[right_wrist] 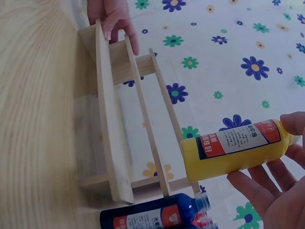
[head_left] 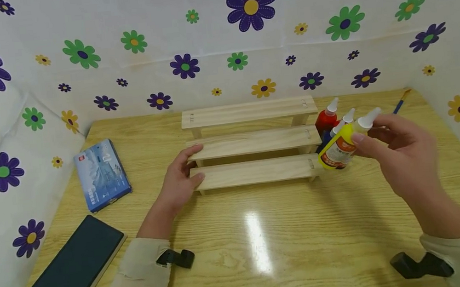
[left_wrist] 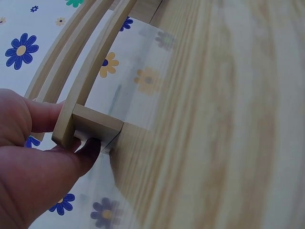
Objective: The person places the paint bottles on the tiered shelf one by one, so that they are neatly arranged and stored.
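Observation:
A three-step wooden rack (head_left: pixel 252 142) stands on the table. At its left end my left hand (head_left: pixel 179 178) grips the lower steps, fingers on the middle step and thumb at the bottom one. In the left wrist view the thumb (left_wrist: pixel 88 155) lies by the end of a step. My right hand (head_left: pixel 407 152) holds a yellow squeeze bottle (head_left: pixel 339 151) with a white nozzle near its top, tilted and raised beside the rack's right end. Behind it are a red bottle (head_left: pixel 326 119) and a blue bottle (right_wrist: pixel 143 217), partly hidden in the head view.
A blue box (head_left: pixel 103 174) lies on the left of the wooden table (head_left: pixel 224 255), with a long dark green box (head_left: pixel 64 275) nearer the front. Towards the back right lies a paintbrush (head_left: pixel 400 101). Flower-printed cloth (head_left: pixel 203 35) surrounds the table's back and sides.

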Demonstrator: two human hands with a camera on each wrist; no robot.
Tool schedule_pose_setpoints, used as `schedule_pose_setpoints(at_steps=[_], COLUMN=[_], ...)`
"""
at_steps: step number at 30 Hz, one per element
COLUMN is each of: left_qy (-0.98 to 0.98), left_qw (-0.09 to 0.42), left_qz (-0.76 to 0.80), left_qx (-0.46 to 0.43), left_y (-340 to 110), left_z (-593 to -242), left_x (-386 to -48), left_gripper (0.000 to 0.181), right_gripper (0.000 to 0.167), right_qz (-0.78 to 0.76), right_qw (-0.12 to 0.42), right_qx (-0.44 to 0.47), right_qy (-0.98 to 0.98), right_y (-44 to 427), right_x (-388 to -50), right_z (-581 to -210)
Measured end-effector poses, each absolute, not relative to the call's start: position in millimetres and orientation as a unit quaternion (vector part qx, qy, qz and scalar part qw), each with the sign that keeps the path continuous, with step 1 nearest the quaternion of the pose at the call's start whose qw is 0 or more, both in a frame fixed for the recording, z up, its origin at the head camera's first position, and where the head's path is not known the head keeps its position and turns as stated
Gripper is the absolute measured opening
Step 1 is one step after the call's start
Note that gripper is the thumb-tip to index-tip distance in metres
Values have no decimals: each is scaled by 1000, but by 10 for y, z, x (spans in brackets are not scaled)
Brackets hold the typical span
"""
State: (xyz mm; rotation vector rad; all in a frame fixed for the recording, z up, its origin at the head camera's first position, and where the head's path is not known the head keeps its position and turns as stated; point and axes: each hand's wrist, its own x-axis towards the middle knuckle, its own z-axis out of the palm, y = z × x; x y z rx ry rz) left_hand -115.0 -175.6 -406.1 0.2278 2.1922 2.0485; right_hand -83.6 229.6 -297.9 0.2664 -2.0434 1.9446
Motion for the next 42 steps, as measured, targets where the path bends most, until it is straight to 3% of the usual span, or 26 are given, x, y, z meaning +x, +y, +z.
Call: schedule_pose_setpoints(at_steps=[42], left_qy=[730], left_qw=[57], left_qz=[677], left_qx=[76], left_y=[-1765], left_z=[-4078], left_x=[-1166], left_gripper=[64], right_gripper=[20], right_qz=[667], right_qw=[49], right_qx=[224], right_qy=[-709], right_y=[1256], right_x=[-1836], right_z=[-2435])
